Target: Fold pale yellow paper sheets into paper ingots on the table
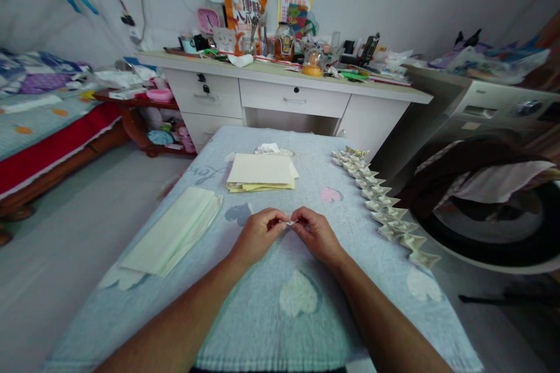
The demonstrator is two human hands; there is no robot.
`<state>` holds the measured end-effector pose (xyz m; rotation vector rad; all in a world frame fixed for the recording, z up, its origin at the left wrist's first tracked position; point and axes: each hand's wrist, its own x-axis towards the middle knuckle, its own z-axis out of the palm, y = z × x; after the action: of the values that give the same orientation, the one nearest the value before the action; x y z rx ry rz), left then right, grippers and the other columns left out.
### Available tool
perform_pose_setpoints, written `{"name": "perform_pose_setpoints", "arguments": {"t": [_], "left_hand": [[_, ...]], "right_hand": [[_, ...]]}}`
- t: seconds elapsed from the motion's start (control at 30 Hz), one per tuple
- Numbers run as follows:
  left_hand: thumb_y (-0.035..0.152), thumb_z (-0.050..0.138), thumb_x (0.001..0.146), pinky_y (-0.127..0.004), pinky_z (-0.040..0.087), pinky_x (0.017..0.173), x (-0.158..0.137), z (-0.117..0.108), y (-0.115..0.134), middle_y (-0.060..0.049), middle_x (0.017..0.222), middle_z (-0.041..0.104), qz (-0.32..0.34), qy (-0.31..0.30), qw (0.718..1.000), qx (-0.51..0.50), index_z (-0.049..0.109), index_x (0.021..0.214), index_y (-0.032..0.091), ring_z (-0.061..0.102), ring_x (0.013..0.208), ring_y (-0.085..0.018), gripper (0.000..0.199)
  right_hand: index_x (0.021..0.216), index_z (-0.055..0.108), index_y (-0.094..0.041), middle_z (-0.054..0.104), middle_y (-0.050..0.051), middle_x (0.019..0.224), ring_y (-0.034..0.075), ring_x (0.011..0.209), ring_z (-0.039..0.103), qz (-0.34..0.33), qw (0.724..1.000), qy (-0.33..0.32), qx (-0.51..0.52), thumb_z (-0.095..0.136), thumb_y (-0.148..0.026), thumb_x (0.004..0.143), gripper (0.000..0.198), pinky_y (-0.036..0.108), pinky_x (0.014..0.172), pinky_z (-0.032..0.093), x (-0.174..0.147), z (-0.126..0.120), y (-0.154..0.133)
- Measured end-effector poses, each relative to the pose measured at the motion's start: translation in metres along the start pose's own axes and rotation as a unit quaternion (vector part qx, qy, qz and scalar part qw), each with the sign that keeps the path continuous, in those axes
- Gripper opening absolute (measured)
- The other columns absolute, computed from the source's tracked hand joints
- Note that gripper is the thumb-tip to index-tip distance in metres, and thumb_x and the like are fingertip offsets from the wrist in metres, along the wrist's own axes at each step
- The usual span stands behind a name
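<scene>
Over the middle of the cloth-covered table, my left hand [261, 232] and my right hand [315, 234] face each other with fingertips closed. Between them they pinch a small folded paper [289, 222], mostly hidden by the fingers. Beyond my hands lies a stack of cream paper sheets [261, 169], yellower at the bottom. To the left sits a pile of long pale green paper [172, 233]. Along the right edge runs a row of several folded paper boats [380, 203], set close against one another.
A pale blue cloth [341, 326] with heart patterns covers the table. Crumpled white tissue [268, 148] lies behind the paper stack. A white desk [294, 100] crowded with small items stands at the back. An open washing machine [485, 186] is on the right, a bed [52, 128] on the left.
</scene>
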<state>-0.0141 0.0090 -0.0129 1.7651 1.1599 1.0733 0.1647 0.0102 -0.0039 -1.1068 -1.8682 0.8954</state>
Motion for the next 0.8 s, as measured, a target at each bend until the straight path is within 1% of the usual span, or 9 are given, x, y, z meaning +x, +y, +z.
{"name": "perform_pose_setpoints", "arguments": {"t": [0.07,0.17,0.33,0.43,0.5,0.57,0.7,0.8], "left_hand": [[0.022,0.058,0.082,-0.023,0.046,0.069,-0.001,0.001,-0.003,0.000,0.081,0.066,-0.015,-0.010,1.000,0.004,0.065,0.090,0.019,0.060,0.074,-0.014,0.011],[0.020,0.058,0.081,-0.023,0.045,0.071,-0.002,0.001,0.000,0.001,0.080,0.065,-0.017,-0.022,0.999,0.030,0.063,0.091,0.019,0.060,0.074,-0.013,0.011],[0.018,0.057,0.081,-0.024,0.042,0.070,-0.003,-0.002,0.010,0.002,0.079,0.062,0.013,-0.057,0.988,0.142,0.063,0.086,0.020,0.057,0.073,-0.013,0.008],[0.014,0.059,0.080,-0.024,0.042,0.074,-0.003,-0.003,0.012,0.000,0.087,0.061,0.028,-0.064,0.979,0.190,0.064,0.083,0.021,0.058,0.082,-0.014,0.009],[0.012,0.059,0.078,-0.025,0.043,0.077,-0.004,-0.002,0.011,-0.001,0.095,0.059,0.032,-0.063,0.976,0.208,0.066,0.083,0.021,0.058,0.088,-0.015,0.012],[0.012,0.058,0.078,-0.025,0.043,0.079,-0.004,-0.002,0.011,-0.002,0.097,0.057,0.034,-0.067,0.972,0.223,0.067,0.083,0.022,0.058,0.089,-0.015,0.014],[0.015,0.060,0.080,-0.025,0.044,0.077,-0.004,-0.004,0.009,-0.001,0.092,0.058,0.038,-0.085,0.965,0.244,0.068,0.085,0.023,0.058,0.085,-0.015,0.013],[0.018,0.060,0.081,-0.025,0.044,0.077,-0.003,-0.004,0.007,-0.001,0.086,0.061,0.044,-0.096,0.963,0.248,0.070,0.083,0.023,0.058,0.084,-0.015,0.011]], "right_hand": [[0.087,0.058,-0.020,0.057,-0.003,0.075,0.011,0.069,0.053,-0.005,1.000,-0.009,-0.021,0.055,-0.015,0.082,0.007,0.022,0.068,0.040,0.000,-0.002,0.000],[0.088,0.059,-0.020,0.059,-0.002,0.079,0.012,0.074,0.055,-0.015,0.999,-0.022,-0.040,0.055,-0.013,0.082,0.010,0.023,0.071,0.040,0.000,-0.005,0.001],[0.086,0.062,-0.020,0.062,-0.002,0.080,0.013,0.078,0.055,-0.027,0.992,-0.046,-0.114,0.060,-0.009,0.080,0.012,0.025,0.075,0.037,0.001,-0.008,0.003],[0.087,0.063,-0.021,0.063,-0.001,0.082,0.014,0.082,0.054,-0.023,0.985,-0.059,-0.159,0.062,-0.009,0.080,0.014,0.027,0.079,0.035,0.000,-0.006,0.003],[0.088,0.065,-0.023,0.062,0.000,0.089,0.016,0.089,0.053,-0.018,0.979,-0.060,-0.192,0.064,-0.011,0.080,0.013,0.030,0.082,0.034,-0.001,-0.005,0.002],[0.087,0.067,-0.024,0.060,0.002,0.095,0.018,0.094,0.050,-0.014,0.973,-0.059,-0.222,0.067,-0.015,0.079,0.012,0.032,0.084,0.033,-0.002,-0.005,0.001],[0.088,0.069,-0.025,0.057,0.003,0.098,0.019,0.095,0.048,-0.014,0.969,-0.062,-0.240,0.069,-0.018,0.078,0.011,0.033,0.084,0.033,-0.003,-0.007,-0.001],[0.087,0.069,-0.024,0.059,0.002,0.093,0.018,0.091,0.048,-0.020,0.967,-0.074,-0.244,0.068,-0.014,0.077,0.014,0.031,0.082,0.033,-0.002,-0.007,-0.001]]}}
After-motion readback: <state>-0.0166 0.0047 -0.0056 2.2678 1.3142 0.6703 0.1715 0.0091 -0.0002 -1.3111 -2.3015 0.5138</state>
